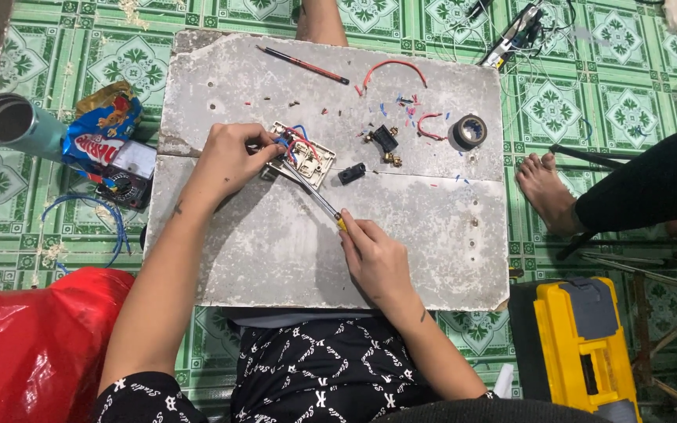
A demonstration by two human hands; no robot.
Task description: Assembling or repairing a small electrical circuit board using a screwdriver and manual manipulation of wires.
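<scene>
The grey board point(276, 251) lay bare near its front edge, with clutter only toward the back. The left hand point(229, 157) curled its fingers round the white switch plate point(303, 153) at mid-board. The right hand point(374, 258) gripped a screwdriver point(315, 196), tip at the plate's wires. Black tape roll point(470, 131) sat right; green patterned floor tiles point(56, 47) surrounded everything.

Rough, matt, chipped grey stone slab point(276, 251), slim shiny metal screwdriver shaft point(311, 192) with yellow plastic handle, cream plastic wall switch plate point(311, 160) with glossy red and blue wires, glossy black tape roll point(470, 131), shiny red plastic bag point(25, 345), glazed green patterned floor tiles point(95, 47)
</scene>
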